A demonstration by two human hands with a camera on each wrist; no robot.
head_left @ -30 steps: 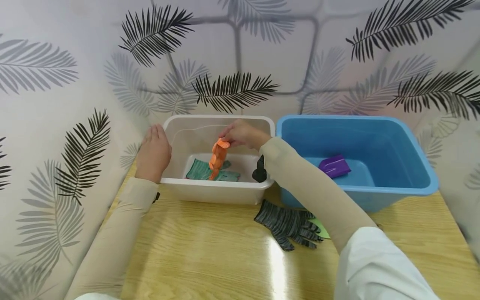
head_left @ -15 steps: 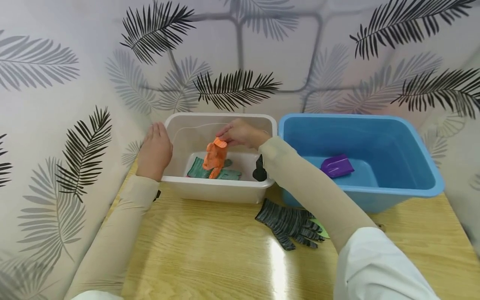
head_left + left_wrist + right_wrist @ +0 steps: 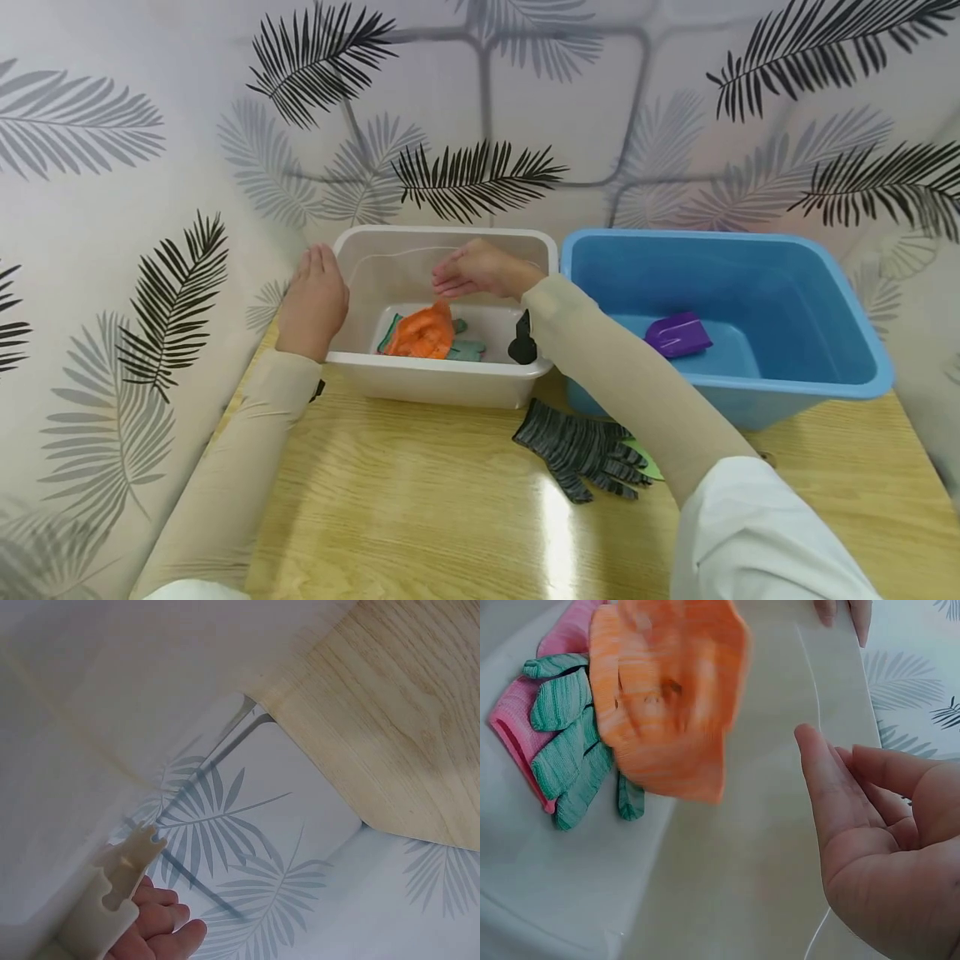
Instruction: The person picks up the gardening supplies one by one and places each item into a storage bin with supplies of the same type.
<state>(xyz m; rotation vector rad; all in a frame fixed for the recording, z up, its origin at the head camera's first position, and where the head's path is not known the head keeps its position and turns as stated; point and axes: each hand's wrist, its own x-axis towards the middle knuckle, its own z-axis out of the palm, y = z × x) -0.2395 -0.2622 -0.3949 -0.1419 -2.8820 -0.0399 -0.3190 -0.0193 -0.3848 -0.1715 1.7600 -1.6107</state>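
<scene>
My left hand (image 3: 313, 292) rests at the left end of the white bin (image 3: 442, 383), its fingers extended in the head view. The right wrist view shows its fingertips (image 3: 860, 619) at the rim. My right hand (image 3: 476, 268) hovers inside this bin, fingers straight and holding nothing. Below and left of it is an orange knitted glove (image 3: 423, 332), blurred in the right wrist view (image 3: 667, 697) and apart from the hand. Under the orange glove lie a green glove (image 3: 570, 765) and a pink glove (image 3: 525, 712). A black object (image 3: 522, 340) stands at the bin's right end.
Right of the white bin stands a blue bin (image 3: 817, 383) with a purple scoop (image 3: 678, 335) inside. On the wooden table (image 3: 405, 500) in front lies a dark grey striped glove (image 3: 577, 450), partly over a light green item (image 3: 647, 460). Leaf-patterned fabric surrounds the table.
The right hand has let go of the orange glove, which has dropped onto the green glove in the white bin. The right fingers have straightened. The left hand stays at the bin's left end.
</scene>
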